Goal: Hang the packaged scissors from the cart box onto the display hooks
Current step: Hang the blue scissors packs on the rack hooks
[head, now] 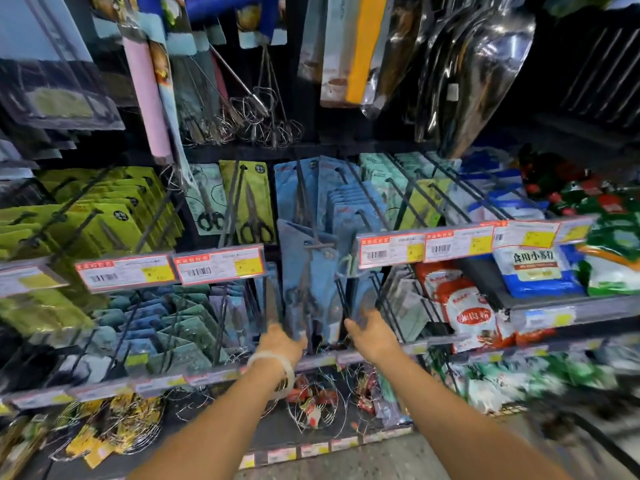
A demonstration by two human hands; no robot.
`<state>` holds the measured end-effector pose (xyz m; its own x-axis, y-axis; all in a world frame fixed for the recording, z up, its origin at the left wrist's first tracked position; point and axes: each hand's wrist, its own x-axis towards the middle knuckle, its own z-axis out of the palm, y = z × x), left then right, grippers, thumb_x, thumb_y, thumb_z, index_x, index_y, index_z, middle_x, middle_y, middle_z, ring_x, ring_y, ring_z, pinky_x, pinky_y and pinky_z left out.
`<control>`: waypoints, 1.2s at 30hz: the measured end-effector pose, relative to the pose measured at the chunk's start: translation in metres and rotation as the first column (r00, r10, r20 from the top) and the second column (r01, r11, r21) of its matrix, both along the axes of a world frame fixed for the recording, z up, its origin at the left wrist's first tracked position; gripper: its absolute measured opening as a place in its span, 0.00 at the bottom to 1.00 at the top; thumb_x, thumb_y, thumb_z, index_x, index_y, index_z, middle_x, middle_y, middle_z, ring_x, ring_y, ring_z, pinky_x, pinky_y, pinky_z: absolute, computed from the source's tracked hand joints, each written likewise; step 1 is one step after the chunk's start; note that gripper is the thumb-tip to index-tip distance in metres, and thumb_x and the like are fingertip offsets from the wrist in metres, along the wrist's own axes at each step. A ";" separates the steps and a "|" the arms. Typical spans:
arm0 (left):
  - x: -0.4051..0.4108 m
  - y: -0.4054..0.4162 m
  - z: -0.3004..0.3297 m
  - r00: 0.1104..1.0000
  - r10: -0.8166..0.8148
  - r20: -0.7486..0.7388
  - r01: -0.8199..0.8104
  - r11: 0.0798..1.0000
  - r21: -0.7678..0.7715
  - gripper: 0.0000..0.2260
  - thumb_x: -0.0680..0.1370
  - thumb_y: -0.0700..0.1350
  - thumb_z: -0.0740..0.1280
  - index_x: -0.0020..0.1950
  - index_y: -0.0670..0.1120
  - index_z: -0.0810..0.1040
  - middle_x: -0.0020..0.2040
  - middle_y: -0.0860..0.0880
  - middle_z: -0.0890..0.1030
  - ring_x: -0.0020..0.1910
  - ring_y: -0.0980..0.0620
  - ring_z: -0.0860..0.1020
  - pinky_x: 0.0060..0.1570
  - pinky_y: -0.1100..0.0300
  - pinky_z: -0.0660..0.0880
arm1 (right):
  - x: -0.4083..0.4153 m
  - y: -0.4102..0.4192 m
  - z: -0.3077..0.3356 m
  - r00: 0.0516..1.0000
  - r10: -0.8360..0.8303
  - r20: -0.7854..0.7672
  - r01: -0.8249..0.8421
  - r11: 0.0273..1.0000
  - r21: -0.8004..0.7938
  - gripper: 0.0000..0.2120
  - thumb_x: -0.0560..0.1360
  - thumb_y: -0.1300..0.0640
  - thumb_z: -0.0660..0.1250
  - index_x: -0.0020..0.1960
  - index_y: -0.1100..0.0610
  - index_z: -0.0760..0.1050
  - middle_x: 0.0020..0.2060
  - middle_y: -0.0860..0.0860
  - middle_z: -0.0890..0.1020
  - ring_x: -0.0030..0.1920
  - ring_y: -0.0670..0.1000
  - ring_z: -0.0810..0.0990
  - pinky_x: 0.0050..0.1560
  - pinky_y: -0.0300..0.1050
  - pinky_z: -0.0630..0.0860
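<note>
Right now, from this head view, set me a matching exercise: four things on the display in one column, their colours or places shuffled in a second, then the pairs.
Things
1. blue scissor packs
2. yellow-green scissor packs
3. wire whisks
4. left hand

Descriptions
A. metal, hanging in the row above the scissors
B. at the lower edge of the blue packs, white band on its wrist
C. centre hook, between the two hands
D. left part of the rack, above the price tags

Pairs: 1-C, 2-D, 3-A, 4-B
</note>
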<state>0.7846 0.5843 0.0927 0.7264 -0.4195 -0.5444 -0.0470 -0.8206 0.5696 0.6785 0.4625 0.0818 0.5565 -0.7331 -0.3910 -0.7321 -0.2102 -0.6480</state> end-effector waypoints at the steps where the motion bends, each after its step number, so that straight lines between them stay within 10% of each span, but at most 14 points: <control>1: -0.009 -0.003 -0.002 0.992 -0.120 0.043 0.116 0.990 0.078 0.27 0.77 0.51 0.65 0.72 0.41 0.61 0.68 0.40 0.70 0.65 0.40 0.72 0.63 0.51 0.71 | -0.010 -0.002 -0.003 0.999 0.028 -0.045 -0.030 0.999 -0.032 0.26 0.79 0.49 0.60 0.72 0.60 0.59 0.69 0.58 0.70 0.66 0.58 0.72 0.63 0.47 0.69; 11: -0.149 -0.109 0.025 0.438 -0.839 0.324 0.704 0.544 0.457 0.33 0.75 0.43 0.65 0.76 0.46 0.53 0.76 0.41 0.55 0.75 0.41 0.53 0.74 0.47 0.54 | -0.150 -0.051 0.009 0.910 0.132 -0.394 -0.294 0.874 -0.388 0.29 0.76 0.52 0.63 0.73 0.57 0.58 0.71 0.56 0.63 0.73 0.57 0.59 0.71 0.50 0.60; 36: -0.617 -0.331 0.043 -0.259 -0.893 0.369 0.882 -0.063 0.467 0.26 0.78 0.45 0.62 0.74 0.46 0.57 0.75 0.42 0.57 0.75 0.41 0.56 0.73 0.46 0.56 | -0.662 -0.178 0.029 0.703 -0.580 -0.411 0.425 0.807 -0.411 0.26 0.73 0.52 0.66 0.68 0.56 0.63 0.66 0.56 0.70 0.70 0.59 0.65 0.68 0.51 0.65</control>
